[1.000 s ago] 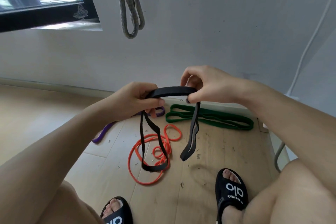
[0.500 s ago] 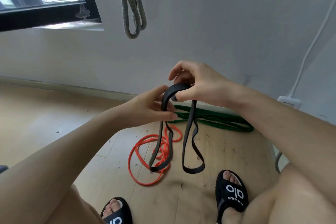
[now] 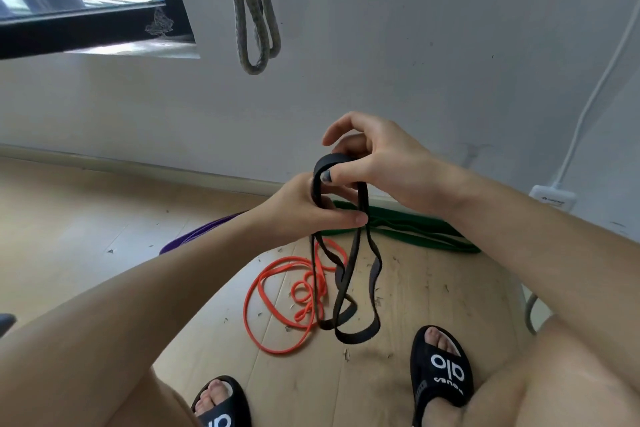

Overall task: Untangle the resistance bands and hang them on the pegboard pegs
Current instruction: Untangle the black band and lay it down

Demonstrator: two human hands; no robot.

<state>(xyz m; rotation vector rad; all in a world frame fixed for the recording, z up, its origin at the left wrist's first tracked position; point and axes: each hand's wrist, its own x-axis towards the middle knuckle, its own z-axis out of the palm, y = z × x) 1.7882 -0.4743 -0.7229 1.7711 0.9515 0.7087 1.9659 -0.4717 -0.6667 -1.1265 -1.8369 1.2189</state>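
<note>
Both hands hold a black resistance band [image 3: 360,288] above the floor. My right hand [image 3: 384,163] pinches its top loop between thumb and fingers. Just below, my left hand [image 3: 308,208] is closed around the strands, and two long loops dangle down from it. On the wooden floor lie an orange band [image 3: 277,288] in a loose tangle, a green band [image 3: 415,232] by the wall and a purple band [image 3: 201,236] partly hidden behind my left forearm. A grey band [image 3: 252,10] hangs on the wall; its peg is out of view.
A dark-framed window [image 3: 86,10] is at the upper left. A white cable and power strip [image 3: 550,198] run along the wall at the right. My feet in black slides [image 3: 440,367] stand on the wooden floor [image 3: 69,218], close under the hanging loops.
My hands, first apart with the black band stretched between them, have come together. The band is now gathered into longer loops hanging lower over the floor.
</note>
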